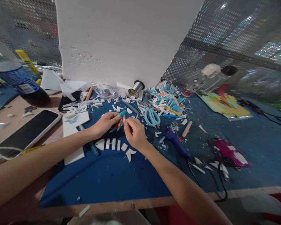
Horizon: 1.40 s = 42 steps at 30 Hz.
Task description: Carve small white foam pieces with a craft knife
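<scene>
Desk: blue mat (112,178) covers the middle of the desk. A big white board (121,40) stands at the far side, and cut bits lie all over.
Left hand: your left hand (105,123) is closed in a pinch on the small teal piece (122,113).
Right hand: your right hand (134,132) pinches the same piece from the right, with the fingers curled in tight. It may hold a thin tool too, but I cannot tell.
Teal piece: it sits between your two hands, lifted off the mat, just past the far side of the white shapes.
White shapes (113,144): they lie in a neat row on the mat, on the near side of your hands, close but not touching.
Close by: blue scissors (152,116) lie just right of your hands. A glue gun (176,142) lies further right, and a phone (28,132) lies on the left.
How to do it well: I think a soft pinch is best, since the piece looks thin and may bend. Hold it near its ends so you can see the middle. Rest your wrists on the mat so your hands do not shake.
Watch out: your right wrist is close to the white row, and a bump could push the shapes out of line. Lift your hands up, do not slide them.
</scene>
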Each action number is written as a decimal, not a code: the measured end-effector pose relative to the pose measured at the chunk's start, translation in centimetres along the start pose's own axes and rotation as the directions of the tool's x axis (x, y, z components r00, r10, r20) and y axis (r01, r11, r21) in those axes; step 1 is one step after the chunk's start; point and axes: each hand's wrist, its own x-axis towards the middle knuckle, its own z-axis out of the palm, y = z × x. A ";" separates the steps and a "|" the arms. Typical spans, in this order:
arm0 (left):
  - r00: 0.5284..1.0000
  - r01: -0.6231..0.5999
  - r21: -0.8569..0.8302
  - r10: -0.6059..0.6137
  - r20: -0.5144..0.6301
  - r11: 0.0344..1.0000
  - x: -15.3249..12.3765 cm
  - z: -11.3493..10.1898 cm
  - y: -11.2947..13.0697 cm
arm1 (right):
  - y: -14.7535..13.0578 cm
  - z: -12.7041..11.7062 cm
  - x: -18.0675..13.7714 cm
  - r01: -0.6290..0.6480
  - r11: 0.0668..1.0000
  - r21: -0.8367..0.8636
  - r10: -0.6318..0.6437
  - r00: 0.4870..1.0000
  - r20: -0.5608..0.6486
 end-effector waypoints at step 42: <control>0.999 -0.016 -0.009 0.016 0.030 1.000 0.0 0.0 0.0 | -0.9 -0.5 0.0 -0.106 0.960 0.259 0.109 0.994 0.001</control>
